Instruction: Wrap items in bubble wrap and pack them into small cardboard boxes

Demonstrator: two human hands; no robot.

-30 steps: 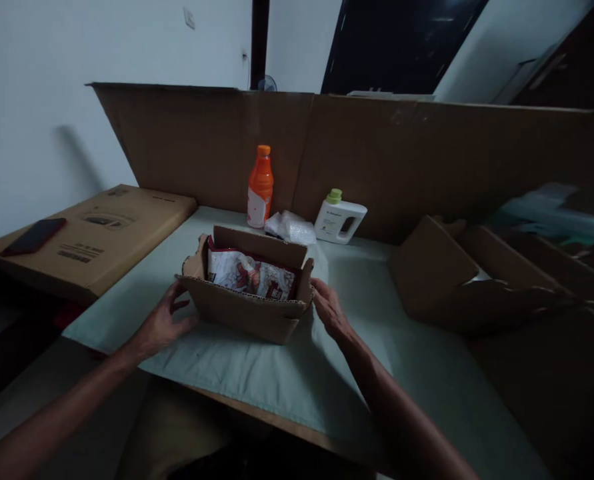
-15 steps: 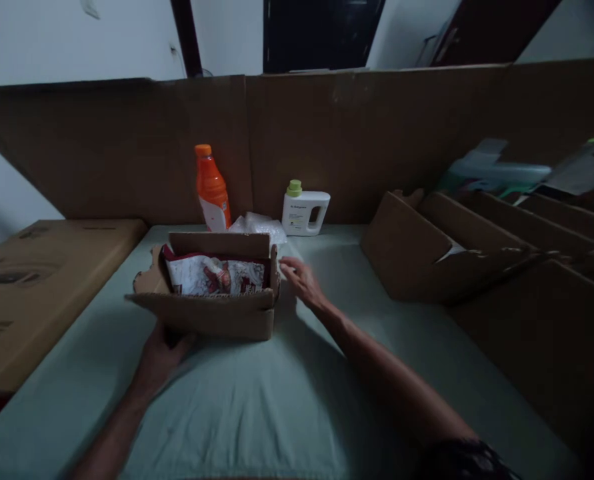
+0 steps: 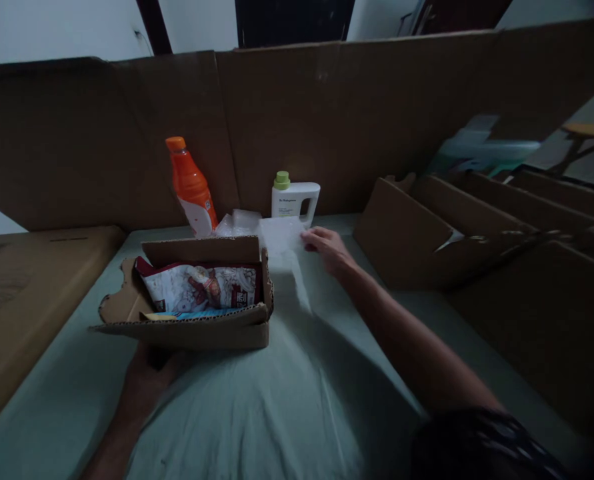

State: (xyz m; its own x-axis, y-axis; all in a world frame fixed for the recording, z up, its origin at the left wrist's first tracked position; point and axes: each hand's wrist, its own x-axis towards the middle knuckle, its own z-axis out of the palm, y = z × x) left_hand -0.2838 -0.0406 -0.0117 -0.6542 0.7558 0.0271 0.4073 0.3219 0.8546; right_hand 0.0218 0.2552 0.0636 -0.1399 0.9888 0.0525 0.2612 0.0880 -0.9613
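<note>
My left hand [image 3: 144, 380] is at the lower front of a small open cardboard box [image 3: 207, 337], gripping its underside, with fingertips hidden beneath it. Inside the box lies a white and dark red printed food packet [image 3: 201, 288], with a strip of blue and yellow packaging in front of it. To the right of the box, my right hand [image 3: 329, 248] pinches the edge of a translucent sheet of bubble wrap [image 3: 281, 235]. The sheet hangs in front of a white jug with a green cap [image 3: 281, 203]. More bubble wrap [image 3: 244, 221] rests behind the box.
An orange bottle [image 3: 191, 183] leans against the cardboard wall [image 3: 287, 120] at the back. Large open cardboard boxes [image 3: 397, 240] stand on the right, with a translucent container [image 3: 481, 150] behind them. A flat carton [image 3: 37, 293] lies at the left on the green cloth [image 3: 297, 413].
My right hand has moved from the box's right side and now has hold of the bubble wrap sheet, lifted. The view has shifted, and more of the box's contents shows.
</note>
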